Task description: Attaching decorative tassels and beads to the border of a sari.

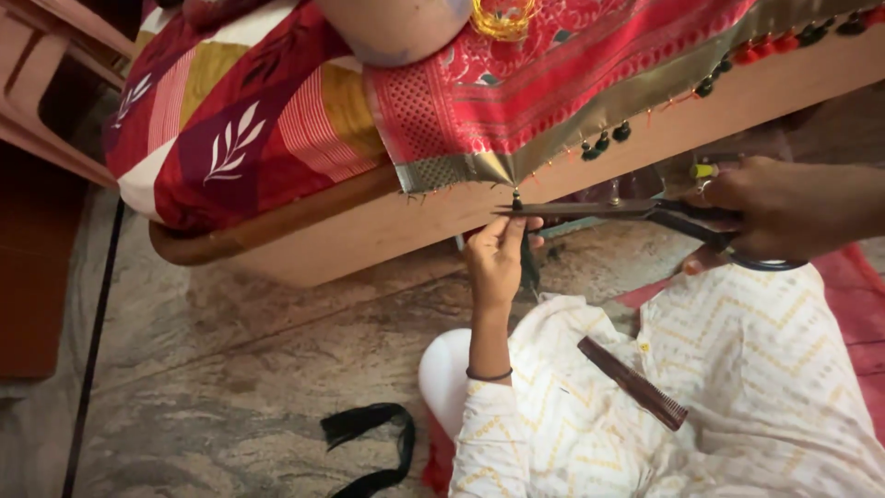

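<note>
1. The bed edge walls off the space above the left hand.
2. The scissors, held in the right hand, bar the way just above the left fingers.
3. The stone floor lies open to the left, apart from a black thread bundle.
4. A comb lies across the lap.

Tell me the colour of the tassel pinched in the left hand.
Black tassel, held by the left hand; head view.

The cloth on the bed was red with a woven pattern, a dull gold border and black and red tassels. Left of it lay a bedsheet in maroon, red stripes, mustard and white leaf prints. Below, the garment was cream with pale yellow zigzags, bearing a dark brown comb.
</note>
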